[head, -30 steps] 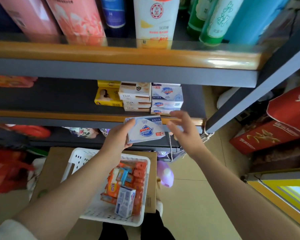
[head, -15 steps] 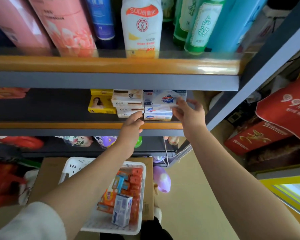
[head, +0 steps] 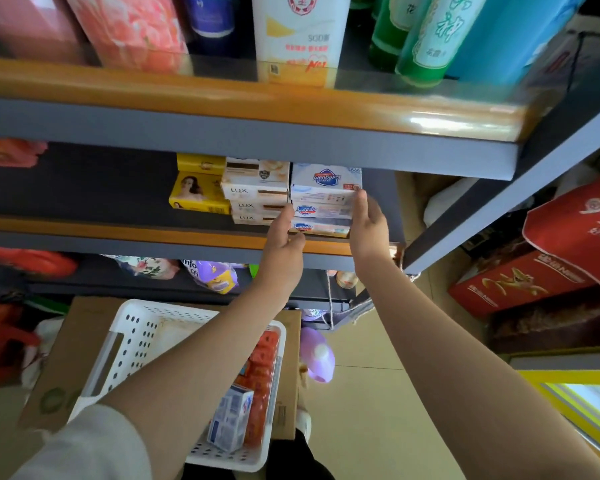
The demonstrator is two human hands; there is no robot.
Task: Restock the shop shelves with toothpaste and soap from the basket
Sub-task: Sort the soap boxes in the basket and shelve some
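A white and blue soap box lies on top of a stack of the same soap on the middle shelf. My left hand touches the stack's left side with straight fingers. My right hand touches its right side, fingertips at the top box's corner. Neither hand holds anything. Below, a white perforated basket sits on a cardboard box and holds a blue and white soap box and several orange-red packs.
White LUX soap boxes and yellow soap boxes stand left of the stack. Bottles fill the top shelf. Red cartons and a red bag sit on the right. A purple bottle lies on the tiled floor.
My hands carried the soap box up from above the basket and set it on the stack. They now rest against the stack's two sides.
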